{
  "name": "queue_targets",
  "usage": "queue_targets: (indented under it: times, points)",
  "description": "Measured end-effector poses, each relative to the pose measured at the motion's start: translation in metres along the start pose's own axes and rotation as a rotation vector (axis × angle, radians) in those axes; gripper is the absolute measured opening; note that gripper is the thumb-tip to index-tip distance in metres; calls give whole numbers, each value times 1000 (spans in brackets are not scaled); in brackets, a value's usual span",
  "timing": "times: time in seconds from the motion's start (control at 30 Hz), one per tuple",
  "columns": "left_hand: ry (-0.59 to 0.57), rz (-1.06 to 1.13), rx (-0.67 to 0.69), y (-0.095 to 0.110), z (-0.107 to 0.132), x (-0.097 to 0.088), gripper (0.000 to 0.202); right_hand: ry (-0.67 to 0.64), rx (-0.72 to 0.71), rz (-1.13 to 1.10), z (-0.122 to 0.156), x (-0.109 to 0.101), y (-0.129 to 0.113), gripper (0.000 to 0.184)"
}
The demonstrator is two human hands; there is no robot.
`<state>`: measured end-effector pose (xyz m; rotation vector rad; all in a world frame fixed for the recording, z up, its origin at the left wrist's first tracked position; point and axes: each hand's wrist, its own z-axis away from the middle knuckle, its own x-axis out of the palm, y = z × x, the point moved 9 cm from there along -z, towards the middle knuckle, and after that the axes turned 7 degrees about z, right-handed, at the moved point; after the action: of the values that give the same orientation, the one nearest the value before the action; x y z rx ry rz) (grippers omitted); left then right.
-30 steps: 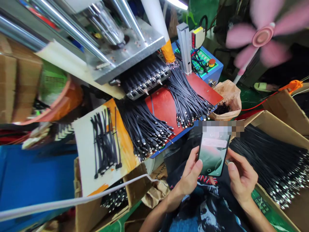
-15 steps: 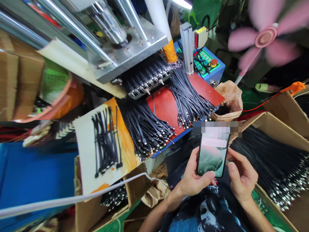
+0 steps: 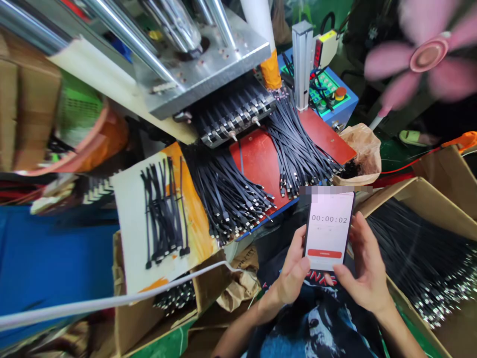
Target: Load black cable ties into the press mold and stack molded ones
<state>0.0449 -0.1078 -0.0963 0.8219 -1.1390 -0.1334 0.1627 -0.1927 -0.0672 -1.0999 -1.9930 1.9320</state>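
Observation:
A smartphone is upright in front of my body, its lit screen showing a timer at 00:00:02 above a red button. My left hand grips its left edge and lower corner, thumb along the front. On the other side, my right hand wraps the right edge, with the thumb at the lower right corner and the fingers partly hidden. Beyond the phone, black cables with metal plugs lie in one bundle and another bundle on a red board, under a metal press.
Short black cables lie on a white board at left. An open carton of cables stands at right. A pink fan spins by a blue control box. A white cord crosses the lower left.
The phone screen has switched from a pale green picture to a timer. My right hand has closed in on the phone's right side, its thumb moving to the lower corner. The view has shifted slightly.

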Motion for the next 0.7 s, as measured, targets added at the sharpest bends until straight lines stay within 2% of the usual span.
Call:
queue_targets:
  times: [0.07, 0.17, 0.7]
  points:
    - [57, -9, 22, 5, -1, -3, 69, -124, -6, 93, 3, 9, 1, 109]
    - [110, 16, 31, 8, -1, -6, 68, -201, -10, 173, 4, 13, 1, 114]
    - [145, 34, 58, 8, 0, -13, 68, -222, -67, 226, -1, 16, -7, 111]
